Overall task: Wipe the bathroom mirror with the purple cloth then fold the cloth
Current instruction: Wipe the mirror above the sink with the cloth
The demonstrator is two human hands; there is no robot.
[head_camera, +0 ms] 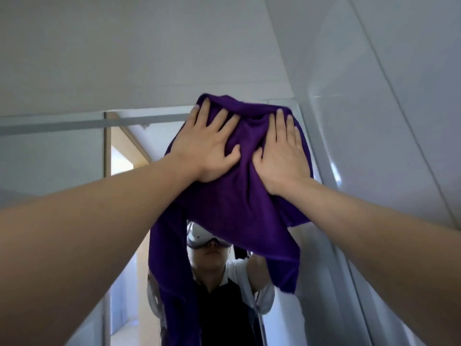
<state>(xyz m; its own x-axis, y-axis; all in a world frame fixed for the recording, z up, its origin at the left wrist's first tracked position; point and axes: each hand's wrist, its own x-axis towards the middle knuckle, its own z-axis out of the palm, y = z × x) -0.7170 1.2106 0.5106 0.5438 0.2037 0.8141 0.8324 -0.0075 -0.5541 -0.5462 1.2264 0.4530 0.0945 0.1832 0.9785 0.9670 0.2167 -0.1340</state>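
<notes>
The purple cloth is pressed flat against the bathroom mirror near the mirror's top right corner. My left hand lies on the cloth's upper left part, fingers spread. Beside it, my right hand presses the upper right part, fingers pointing up. Both palms are flat on the cloth, thumbs nearly touching. Two loose ends of the cloth hang down below my hands. The mirror under the cloth is hidden.
The mirror reflects a person in a headset and dark vest, a doorway and a glass partition. A white wall rises above the mirror's top edge. A glossy white side wall adjoins the mirror on the right.
</notes>
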